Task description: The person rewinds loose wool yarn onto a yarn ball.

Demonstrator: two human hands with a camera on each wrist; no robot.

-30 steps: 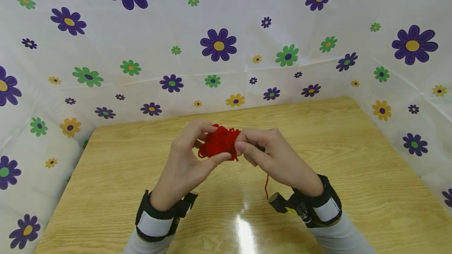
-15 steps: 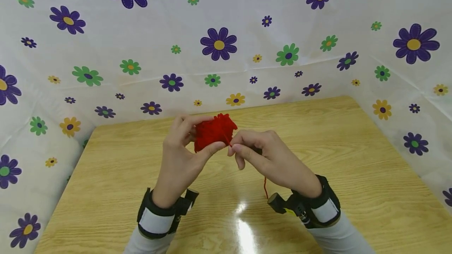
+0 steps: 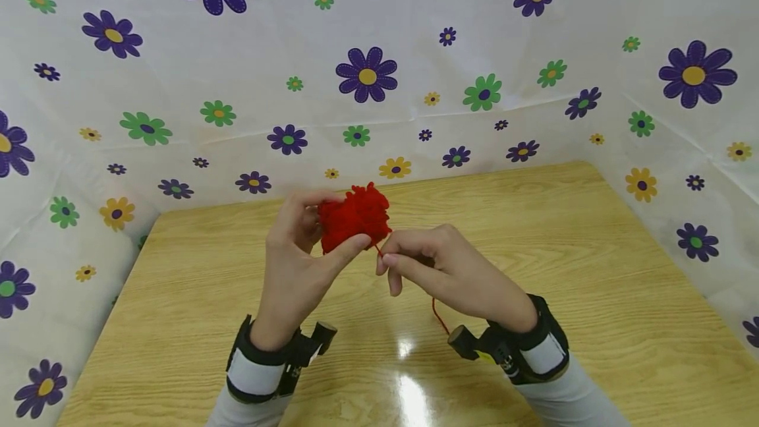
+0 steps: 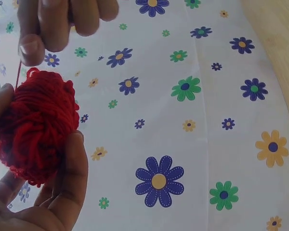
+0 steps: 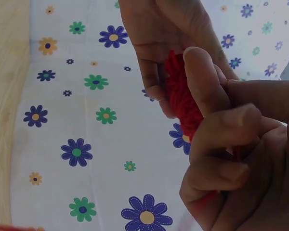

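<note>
A bundle of red yarn (image 3: 354, 216), loopy at its ends, is held above the table between the thumb and fingers of my left hand (image 3: 299, 262). In the left wrist view the yarn bundle (image 4: 38, 125) looks rounded, with strands wrapped around it. Just right of it, my right hand (image 3: 450, 269) pinches a single red strand (image 3: 377, 249) that runs taut from the bundle. A loose tail of yarn (image 3: 437, 315) hangs below the right hand. In the right wrist view the fingers of my right hand (image 5: 221, 144) are curled, and they partly hide the bundle (image 5: 183, 98).
Beneath both hands lies a light wooden table (image 3: 534, 229). A white cloth with printed flowers (image 3: 332, 97) stands behind the table and along its sides. Each wrist wears a black strap with a small camera.
The left hand has moved left and slightly up, turning the yarn bundle. The right hand has come a little left and down, and a strand now stretches between it and the bundle.
</note>
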